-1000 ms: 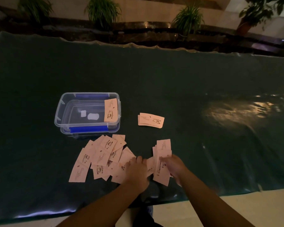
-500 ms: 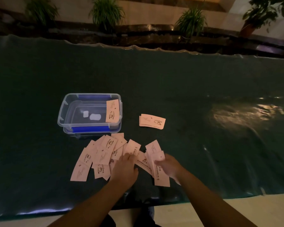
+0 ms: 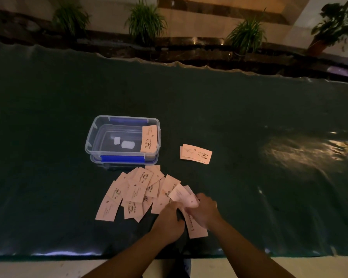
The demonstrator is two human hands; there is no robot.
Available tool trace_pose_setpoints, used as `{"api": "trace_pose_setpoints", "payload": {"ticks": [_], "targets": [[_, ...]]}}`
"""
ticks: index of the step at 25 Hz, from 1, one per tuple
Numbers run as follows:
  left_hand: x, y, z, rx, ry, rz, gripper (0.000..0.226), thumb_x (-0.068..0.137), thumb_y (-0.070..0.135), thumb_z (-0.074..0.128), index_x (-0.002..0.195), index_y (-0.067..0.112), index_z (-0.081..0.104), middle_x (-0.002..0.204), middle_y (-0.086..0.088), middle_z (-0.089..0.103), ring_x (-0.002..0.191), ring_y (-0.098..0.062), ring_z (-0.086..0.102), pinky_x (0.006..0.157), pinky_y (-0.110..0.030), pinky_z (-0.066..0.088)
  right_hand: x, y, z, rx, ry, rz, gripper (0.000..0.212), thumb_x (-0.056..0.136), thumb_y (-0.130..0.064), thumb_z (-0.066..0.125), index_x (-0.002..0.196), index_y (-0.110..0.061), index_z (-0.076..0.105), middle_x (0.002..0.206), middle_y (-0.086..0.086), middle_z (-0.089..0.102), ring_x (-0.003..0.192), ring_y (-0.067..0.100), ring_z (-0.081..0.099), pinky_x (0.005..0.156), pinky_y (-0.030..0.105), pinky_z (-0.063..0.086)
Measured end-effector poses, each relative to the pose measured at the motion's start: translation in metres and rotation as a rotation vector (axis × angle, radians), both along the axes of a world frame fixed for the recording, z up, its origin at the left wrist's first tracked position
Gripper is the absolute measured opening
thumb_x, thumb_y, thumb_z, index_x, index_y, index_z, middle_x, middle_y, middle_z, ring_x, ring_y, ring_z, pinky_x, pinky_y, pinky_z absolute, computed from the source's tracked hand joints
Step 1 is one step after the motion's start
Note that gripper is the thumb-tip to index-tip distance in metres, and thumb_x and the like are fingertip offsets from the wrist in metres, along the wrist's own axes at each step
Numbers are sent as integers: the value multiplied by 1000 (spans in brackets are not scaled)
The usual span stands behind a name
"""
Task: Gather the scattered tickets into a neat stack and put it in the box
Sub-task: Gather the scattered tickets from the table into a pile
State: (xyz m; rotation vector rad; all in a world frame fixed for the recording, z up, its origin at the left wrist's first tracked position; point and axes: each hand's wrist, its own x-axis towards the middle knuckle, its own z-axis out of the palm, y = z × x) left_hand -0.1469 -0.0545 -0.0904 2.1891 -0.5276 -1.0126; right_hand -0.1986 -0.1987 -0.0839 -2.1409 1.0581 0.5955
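- The box [image 3: 122, 139] is sitting on the tabletop [image 3: 249, 109], left of centre, with one ticket [image 3: 149, 139] leaning inside against its right wall.
- A small stack of tickets [image 3: 195, 154] is lying to the right of the box, well apart from it.
- The scattered tickets [image 3: 133, 192] are spreading out just in front of the box, overlapping one another.
- Both hands are meeting at the right edge of that spread, left hand [image 3: 169, 219] beside right hand [image 3: 204, 210], with a bunch of tickets [image 3: 186, 198] between them.
- Potted plants [image 3: 146, 21] are lining up behind the tabletop's far edge.
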Motion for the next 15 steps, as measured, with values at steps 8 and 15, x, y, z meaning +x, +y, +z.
{"api": "trace_pose_setpoints", "payload": {"ticks": [8, 15], "targets": [[13, 13, -2, 53, -80, 34, 26, 95, 28, 65, 119, 36, 60, 121, 14, 59, 116, -8, 60, 93, -26, 54, -16, -1, 1, 293, -33, -278, 31, 96, -21, 75, 122, -15, 58, 128, 12, 69, 106, 25, 70, 81, 38, 59], [29, 24, -11, 327, -262, 212, 64, 93, 38, 68, 145, 21, 35, 141, -3, 46, 124, -20, 52, 103, -38, 52, -33, -16, 11, 286, -34, -371, 41, 104, -19, 66, 140, -9, 52, 137, 17, 66, 115, 31, 68, 86, 41, 57]]}}
